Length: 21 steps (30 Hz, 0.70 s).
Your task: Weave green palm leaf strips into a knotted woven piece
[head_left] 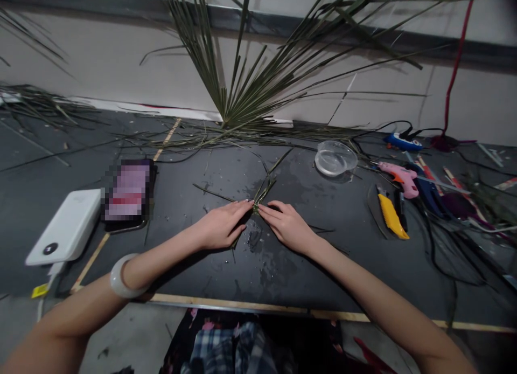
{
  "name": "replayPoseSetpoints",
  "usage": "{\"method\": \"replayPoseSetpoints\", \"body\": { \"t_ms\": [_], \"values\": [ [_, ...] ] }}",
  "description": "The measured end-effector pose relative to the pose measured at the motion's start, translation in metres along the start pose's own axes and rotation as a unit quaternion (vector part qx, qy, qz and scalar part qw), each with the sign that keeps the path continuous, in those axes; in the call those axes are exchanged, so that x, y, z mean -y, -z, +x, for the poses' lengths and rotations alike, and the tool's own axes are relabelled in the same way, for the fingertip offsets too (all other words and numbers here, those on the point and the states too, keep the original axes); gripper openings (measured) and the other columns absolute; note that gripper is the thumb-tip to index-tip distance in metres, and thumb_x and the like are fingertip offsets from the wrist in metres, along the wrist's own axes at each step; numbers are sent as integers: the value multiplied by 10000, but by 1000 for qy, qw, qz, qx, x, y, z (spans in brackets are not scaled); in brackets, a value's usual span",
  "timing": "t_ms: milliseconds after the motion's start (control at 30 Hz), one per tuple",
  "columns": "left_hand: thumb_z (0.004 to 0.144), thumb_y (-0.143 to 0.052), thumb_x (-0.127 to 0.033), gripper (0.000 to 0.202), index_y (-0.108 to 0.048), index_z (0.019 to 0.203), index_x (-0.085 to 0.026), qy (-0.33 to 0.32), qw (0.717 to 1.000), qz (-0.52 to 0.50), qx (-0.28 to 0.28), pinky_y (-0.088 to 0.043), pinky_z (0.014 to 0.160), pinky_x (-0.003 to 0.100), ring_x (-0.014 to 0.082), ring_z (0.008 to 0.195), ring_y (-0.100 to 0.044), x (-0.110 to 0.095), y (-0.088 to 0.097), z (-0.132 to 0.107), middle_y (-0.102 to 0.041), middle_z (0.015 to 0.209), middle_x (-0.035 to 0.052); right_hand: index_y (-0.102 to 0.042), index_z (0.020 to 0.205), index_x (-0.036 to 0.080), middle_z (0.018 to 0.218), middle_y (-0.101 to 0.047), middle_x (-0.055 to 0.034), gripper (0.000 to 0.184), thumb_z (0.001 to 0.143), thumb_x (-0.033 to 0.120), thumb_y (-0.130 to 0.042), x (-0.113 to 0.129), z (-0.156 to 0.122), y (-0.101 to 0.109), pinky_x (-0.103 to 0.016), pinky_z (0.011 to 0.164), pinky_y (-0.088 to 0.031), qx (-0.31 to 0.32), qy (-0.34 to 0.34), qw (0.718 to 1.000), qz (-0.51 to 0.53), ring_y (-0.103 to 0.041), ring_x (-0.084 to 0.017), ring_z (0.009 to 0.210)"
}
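On the dark table (283, 266) my two hands meet at a small bundle of green palm strips (262, 193). My left hand (222, 226) lies low on the table, its fingertips pinched on the near end of the strips. My right hand (285, 223) mirrors it from the right, fingers pressed together on the same end. The strips fan out away from me, crossing each other. A white bangle (119, 279) sits on my left wrist.
A large palm frond (250, 88) spreads against the wall. At the left lie a phone (129, 193) and a white power bank (67, 226). To the right are a clear bowl (335, 158), a yellow utility knife (391, 217), a pink glue gun (399, 177) and tangled cables.
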State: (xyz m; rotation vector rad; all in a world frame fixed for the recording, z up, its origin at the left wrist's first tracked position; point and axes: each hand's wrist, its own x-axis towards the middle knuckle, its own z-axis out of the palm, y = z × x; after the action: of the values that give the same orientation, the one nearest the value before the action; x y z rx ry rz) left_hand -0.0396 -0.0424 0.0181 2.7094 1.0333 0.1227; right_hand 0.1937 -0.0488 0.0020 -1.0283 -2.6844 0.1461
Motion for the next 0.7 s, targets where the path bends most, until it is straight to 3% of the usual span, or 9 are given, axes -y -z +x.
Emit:
{"method": "replayPoseSetpoints", "body": {
  "t_ms": [233,433,567,700],
  "values": [
    [922,-366,-254,464,-388,1368,-127,-29,999,19,-8,-325,1112,378,217,1350,-352,2,-3,0,-356,1469,108,-523,1306,121,1340,-548,-68,400,951,174,-347,3,1,9,-435,887,-455,42,-9,999,-20,-446,-285,1183],
    [918,-362,-243,464,-414,1365,-133,-31,999,39,-8,-330,1108,366,213,1348,-356,1,-2,0,-366,1464,97,-479,1352,146,1415,-465,-64,432,960,276,-353,10,-1,17,-513,981,-384,81,-47,996,-6,-314,-334,1322],
    [913,-368,-241,457,-445,1348,-125,-36,998,55,-9,-337,1102,360,215,1337,-374,0,-1,1,-399,1443,106,-454,1373,218,1424,-454,-43,430,962,277,-342,8,-3,21,-515,1005,-372,82,-64,994,24,-294,-305,1356],
    [915,-365,-245,446,-453,1338,-131,-33,998,53,-13,-331,1104,374,217,1340,-370,0,-2,1,-398,1443,105,-471,1361,204,1412,-469,-53,425,957,258,-354,6,-5,23,-512,1010,-378,74,-67,995,17,-296,-299,1359]
  ]
}}
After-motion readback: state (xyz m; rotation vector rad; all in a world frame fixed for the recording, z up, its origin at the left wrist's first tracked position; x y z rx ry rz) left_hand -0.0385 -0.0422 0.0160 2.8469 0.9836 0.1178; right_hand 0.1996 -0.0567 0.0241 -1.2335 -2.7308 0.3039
